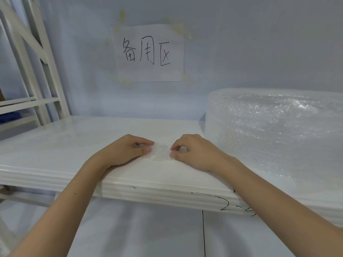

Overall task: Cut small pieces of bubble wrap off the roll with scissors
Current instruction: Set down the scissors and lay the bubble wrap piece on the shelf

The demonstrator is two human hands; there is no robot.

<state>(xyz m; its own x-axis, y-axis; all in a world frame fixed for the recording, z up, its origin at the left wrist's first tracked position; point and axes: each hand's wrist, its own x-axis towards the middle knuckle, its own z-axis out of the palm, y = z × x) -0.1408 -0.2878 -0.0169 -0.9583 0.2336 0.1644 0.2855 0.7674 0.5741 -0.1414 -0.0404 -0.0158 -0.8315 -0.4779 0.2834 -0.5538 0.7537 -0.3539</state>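
Observation:
A small clear piece of bubble wrap (pixel 160 152) lies flat on the white shelf (pixel 74 141), near its front edge. My left hand (pixel 123 152) pinches the piece's left edge between thumb and curled fingers. My right hand (pixel 192 151) pinches its right edge the same way. A big roll of bubble wrap (pixel 274 134) lies on the shelf at the right, just beyond my right hand. No scissors are in view.
A paper sign (pixel 148 52) with handwritten characters is taped to the wall behind the shelf. A white metal rack frame (pixel 37 75) stands at the left. The shelf's front edge carries black marker writing (pixel 237 206) at the right.

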